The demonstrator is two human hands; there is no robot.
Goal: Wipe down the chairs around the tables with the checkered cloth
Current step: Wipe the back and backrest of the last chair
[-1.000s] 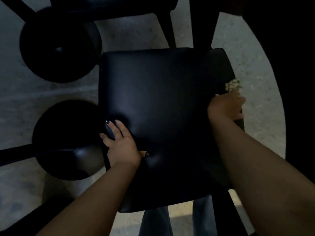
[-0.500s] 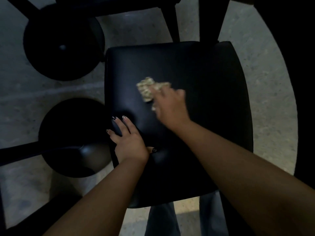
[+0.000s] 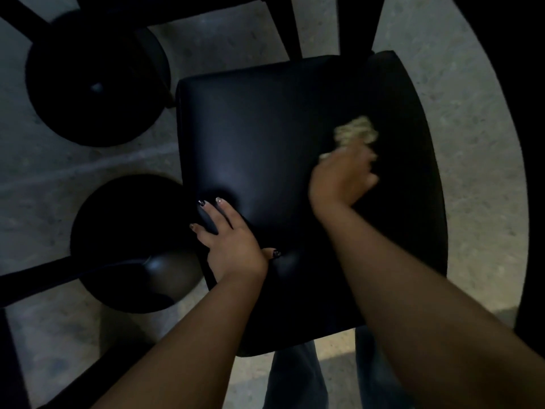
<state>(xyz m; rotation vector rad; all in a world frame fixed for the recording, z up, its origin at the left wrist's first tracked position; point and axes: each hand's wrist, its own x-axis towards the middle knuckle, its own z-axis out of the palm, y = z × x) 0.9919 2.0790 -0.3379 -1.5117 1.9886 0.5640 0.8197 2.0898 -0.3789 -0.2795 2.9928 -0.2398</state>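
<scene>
A black padded chair seat [image 3: 265, 137] fills the middle of the view. My left hand [image 3: 233, 240] grips the seat's left edge, fingers spread over the side and thumb on top. My right hand [image 3: 342, 178] is blurred with motion on the right half of the seat. It holds the bunched pale checkered cloth [image 3: 356, 132], which sticks out beyond its fingers and lies against the seat.
Two round black table bases [image 3: 97, 81] [image 3: 129, 246] stand on the grey concrete floor [image 3: 472, 143] to the left, with dark bars crossing near them. Black chair legs [image 3: 318, 25] rise at the top. My legs in jeans [image 3: 295, 379] show below the seat.
My right hand has swept the cloth from the seat's right edge to its centre-left and back toward the right. My left hand has kept its hold on the left edge.
</scene>
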